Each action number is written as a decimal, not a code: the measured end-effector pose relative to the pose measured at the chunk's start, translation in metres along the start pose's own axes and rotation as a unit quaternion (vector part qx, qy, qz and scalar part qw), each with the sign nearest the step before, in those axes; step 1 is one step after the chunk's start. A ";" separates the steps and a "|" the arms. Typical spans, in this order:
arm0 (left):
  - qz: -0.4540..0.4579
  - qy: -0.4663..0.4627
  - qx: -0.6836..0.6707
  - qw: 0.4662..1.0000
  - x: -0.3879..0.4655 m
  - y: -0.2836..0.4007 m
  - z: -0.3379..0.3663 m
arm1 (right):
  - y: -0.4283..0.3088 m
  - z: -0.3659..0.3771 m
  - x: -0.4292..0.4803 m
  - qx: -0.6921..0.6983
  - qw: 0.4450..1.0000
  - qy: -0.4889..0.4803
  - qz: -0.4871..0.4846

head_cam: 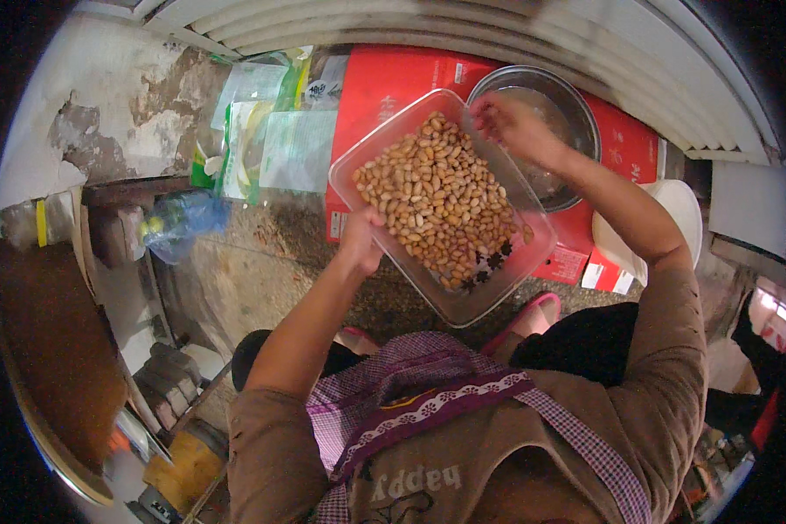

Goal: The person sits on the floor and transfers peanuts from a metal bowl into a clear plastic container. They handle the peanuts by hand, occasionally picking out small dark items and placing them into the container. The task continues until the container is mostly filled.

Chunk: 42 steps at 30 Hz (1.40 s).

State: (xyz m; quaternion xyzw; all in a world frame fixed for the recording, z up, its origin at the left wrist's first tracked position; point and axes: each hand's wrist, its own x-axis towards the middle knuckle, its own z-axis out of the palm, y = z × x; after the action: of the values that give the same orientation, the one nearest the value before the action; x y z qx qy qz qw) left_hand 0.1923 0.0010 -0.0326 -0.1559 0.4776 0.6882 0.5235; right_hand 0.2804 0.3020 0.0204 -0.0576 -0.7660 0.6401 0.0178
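Observation:
A clear plastic rectangular container full of shelled peanuts is held tilted in front of me. My left hand grips its left side, the thumb over the rim. My right hand is at the container's upper right edge, over a round metal basin; its fingers are blurred, and I cannot tell whether they hold anything. The basin holds cloudy liquid and stands on red cardboard boxes. Dark flower-shaped marks show at the container's lower end, where its bottom is partly uncovered.
Green and white plastic packages lie left of the red boxes. A blue plastic bag hangs at the left. A white bucket-like vessel stands at the right. A brown round tabletop is at the far left. Pink slippers are below the container.

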 end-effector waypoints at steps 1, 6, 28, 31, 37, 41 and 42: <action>0.001 0.000 -0.005 1.000 -0.001 -0.001 0.000 | 0.011 -0.017 0.003 -0.031 0.995 0.051 0.079; -0.007 0.013 0.010 1.000 -0.004 0.003 0.004 | 0.062 -0.065 0.001 -0.482 0.845 0.175 0.153; 0.010 0.013 0.039 0.999 -0.004 0.003 0.003 | 0.087 -0.043 -0.031 -0.127 0.948 -0.006 0.293; 0.009 0.007 0.028 1.000 -0.006 0.005 0.008 | 0.077 -0.066 -0.024 0.201 0.925 -0.030 0.321; 0.005 0.019 0.036 0.999 -0.016 0.008 0.015 | 0.057 -0.074 -0.024 0.445 0.859 -0.059 0.244; 0.016 0.029 0.032 0.999 -0.019 0.008 0.018 | 0.053 -0.075 -0.022 0.417 0.874 -0.021 0.250; 0.020 0.023 0.037 0.999 -0.018 0.008 0.018 | 0.056 -0.076 -0.021 0.415 0.878 -0.041 0.233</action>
State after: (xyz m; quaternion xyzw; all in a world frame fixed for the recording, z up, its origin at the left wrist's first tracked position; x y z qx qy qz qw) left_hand 0.1981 0.0053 -0.0068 -0.1427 0.5175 0.6770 0.5035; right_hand 0.3121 0.3835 -0.0197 -0.1957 -0.3944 0.8867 -0.1411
